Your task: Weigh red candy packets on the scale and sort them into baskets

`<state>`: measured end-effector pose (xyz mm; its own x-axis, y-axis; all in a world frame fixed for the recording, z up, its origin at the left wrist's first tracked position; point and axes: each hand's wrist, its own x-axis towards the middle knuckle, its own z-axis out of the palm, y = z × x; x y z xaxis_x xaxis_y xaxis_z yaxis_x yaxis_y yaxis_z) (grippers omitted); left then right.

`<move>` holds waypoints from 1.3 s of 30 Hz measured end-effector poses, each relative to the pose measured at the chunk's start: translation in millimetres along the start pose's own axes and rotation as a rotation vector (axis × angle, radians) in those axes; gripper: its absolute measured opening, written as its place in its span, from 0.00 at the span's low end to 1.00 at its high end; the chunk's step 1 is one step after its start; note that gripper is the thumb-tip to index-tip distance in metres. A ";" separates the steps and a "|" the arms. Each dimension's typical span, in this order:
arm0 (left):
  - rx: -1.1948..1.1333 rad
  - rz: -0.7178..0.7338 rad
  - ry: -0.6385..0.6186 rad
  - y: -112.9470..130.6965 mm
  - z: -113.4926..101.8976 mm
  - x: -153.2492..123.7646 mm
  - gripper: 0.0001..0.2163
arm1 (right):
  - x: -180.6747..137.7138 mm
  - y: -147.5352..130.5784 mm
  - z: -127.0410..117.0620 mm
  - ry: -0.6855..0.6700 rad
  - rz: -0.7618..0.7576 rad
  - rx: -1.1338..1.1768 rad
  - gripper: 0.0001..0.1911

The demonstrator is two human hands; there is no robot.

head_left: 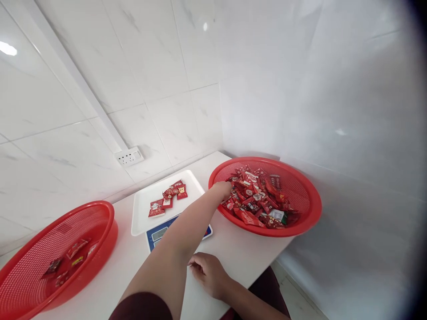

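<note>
My left hand [223,191] reaches across to the right and dips over the near left rim of a red mesh basket [312,195]. Its fingers are hidden among a heap of red-wrapped snack packets [255,191]. Closer to me, my right hand [209,274] rests at the white table with its fingers curled in; no packet shows in it. Left of my forearm, a white tray [143,213] sits on a blue-and-white digital scale [160,233], partly covered by my arm. Several red packets [173,190] lie on the tray, some overlapping.
A second red mesh basket [106,218] stands at the left with several packets [78,258] in its bottom. White tiled walls meet behind the table [230,253]. A wall socket [129,156] sits above the tray. The table's right edge runs below the right basket.
</note>
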<state>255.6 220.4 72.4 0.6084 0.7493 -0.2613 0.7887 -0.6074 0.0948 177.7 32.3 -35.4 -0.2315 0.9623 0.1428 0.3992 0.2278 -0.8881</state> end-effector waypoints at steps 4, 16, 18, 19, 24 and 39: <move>0.029 -0.021 -0.067 0.4 6.6 9.3 0.15 | 0.2 -3.2 -2.9 -0.027 0.005 -0.008 0.10; 0.027 0.081 0.095 -9.9 -18.4 -12.0 0.14 | -1.0 -0.6 -1.6 0.023 0.014 0.046 0.12; 0.036 0.086 0.104 -13.7 -21.6 -15.4 0.14 | -0.7 -1.1 -1.8 0.021 0.012 0.036 0.12; 0.045 0.088 0.096 -14.9 -21.2 -16.5 0.14 | -0.6 -1.0 -1.6 0.020 0.009 0.032 0.12; 0.115 0.078 -0.002 -9.9 -4.7 -16.0 0.14 | -0.5 2.0 1.3 0.030 -0.006 0.034 0.12; 0.097 0.142 0.074 -12.2 -20.5 -27.8 0.24 | -1.2 0.6 -0.7 0.016 0.008 0.025 0.12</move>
<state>230.8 212.3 98.2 0.7206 0.6696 -0.1800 0.6846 -0.7282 0.0319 178.8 31.3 -35.9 -0.2144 0.9663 0.1425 0.3789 0.2168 -0.8997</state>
